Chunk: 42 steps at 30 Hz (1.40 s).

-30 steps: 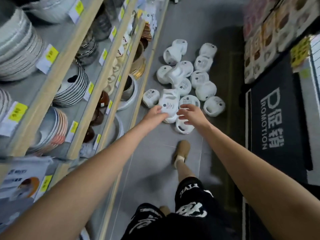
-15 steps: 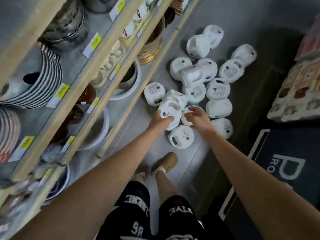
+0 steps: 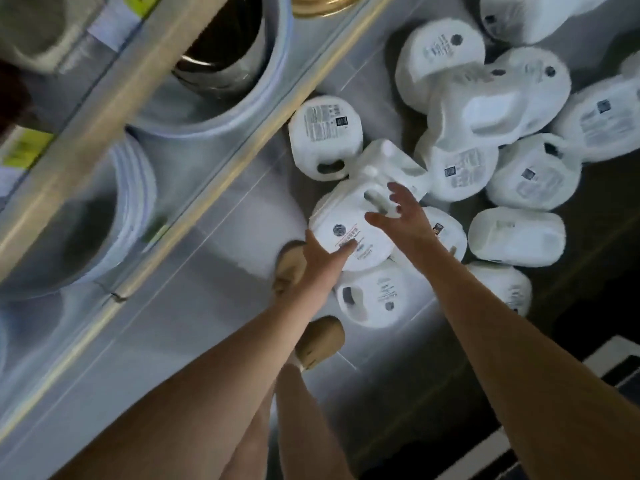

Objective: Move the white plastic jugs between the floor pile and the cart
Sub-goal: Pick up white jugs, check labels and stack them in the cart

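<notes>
Ok so the big shelving unit [image 3: 104, 109] is taking up everything from 8 round to 11 o'clock, and it's holding some large pale bowls [image 3: 221, 109] with wood trim running along the shelf edges. The grey tiled floor [image 3: 207, 323] is filling the middle, and a dark mat [image 3: 616, 368] with pale stripes is poking in at 4 o'clock.

The floor pile of white jugs [image 3: 485, 133] is sprawling from 12 to about 3 o'clock, mostly lying on their sides with labels facing up, all bumping against each other. One jug [image 3: 325, 133] is sitting just beside the shelf base at 12, handle hole pointing toward the person.

The top jug [image 3: 346, 220] is the one getting the attention. It's lying at the near edge of the pile, tilted, resting on another jug [image 3: 374, 296] underneath it.

The person is leaning over with both bare arms reaching out. The left hand [image 3: 323, 258] is lying flat against the labelled face of that top jug, fingers straight and touching it, not curling round. The right hand [image 3: 405, 220] is spreading wide over the jug's handle at 1 o'clock from the left one. It's too blurry to tell if it's actually touching, but it isn't closing on anything.

Two tan shoes [image 3: 320, 341] are showing on the floor at 6 o'clock from the hands, right beside the pile.
</notes>
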Each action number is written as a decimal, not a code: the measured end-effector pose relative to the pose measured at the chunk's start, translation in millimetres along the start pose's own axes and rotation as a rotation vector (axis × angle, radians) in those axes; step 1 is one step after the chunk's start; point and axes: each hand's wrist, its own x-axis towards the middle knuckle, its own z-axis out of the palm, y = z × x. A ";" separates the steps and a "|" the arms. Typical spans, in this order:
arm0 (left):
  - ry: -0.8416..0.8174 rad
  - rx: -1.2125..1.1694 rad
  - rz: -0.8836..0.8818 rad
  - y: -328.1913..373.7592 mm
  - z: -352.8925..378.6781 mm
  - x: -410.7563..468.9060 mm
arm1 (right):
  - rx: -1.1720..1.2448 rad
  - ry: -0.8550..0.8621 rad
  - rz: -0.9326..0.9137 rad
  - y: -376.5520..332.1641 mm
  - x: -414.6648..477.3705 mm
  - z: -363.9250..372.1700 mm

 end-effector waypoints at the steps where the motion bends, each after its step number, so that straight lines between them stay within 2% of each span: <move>1: 0.011 -0.038 -0.022 -4.8 3.0 16.1 | -0.037 0.000 0.003 6.8 19.8 3.1; 6: 0.092 -0.256 -0.171 -29.1 14.8 73.1 | -0.395 -0.064 -0.060 34.4 81.7 12.8; 10: 0.038 -0.435 -0.202 -46.3 24.1 96.7 | -0.540 -0.140 -0.088 51.6 108.5 18.5; 13: -0.002 -0.486 -0.215 -54.3 24.4 110.5 | -0.534 -0.152 -0.094 56.6 119.6 20.2; 17: -0.029 -0.461 -0.147 -53.6 18.4 113.9 | -0.494 -0.107 -0.094 58.7 118.7 20.0; 22: -0.063 -0.336 -0.057 -43.8 -4.7 104.7 | -0.413 -0.060 -0.029 49.3 88.8 18.0; 28: -0.121 -0.194 0.019 -15.1 -43.3 46.1 | -0.367 0.006 -0.026 5.6 22.2 9.5; 32: -0.160 -0.206 0.093 -2.1 -71.7 -12.7 | -0.362 0.005 -0.045 -33.0 -36.4 5.9; 39: -0.119 -0.248 0.126 -1.7 -131.4 -134.3 | -0.333 -0.028 -0.094 -92.6 -158.3 14.1; 42: -0.086 -0.245 0.197 -11.0 -156.1 -181.1 | -0.360 -0.053 -0.134 -107.5 -206.6 17.6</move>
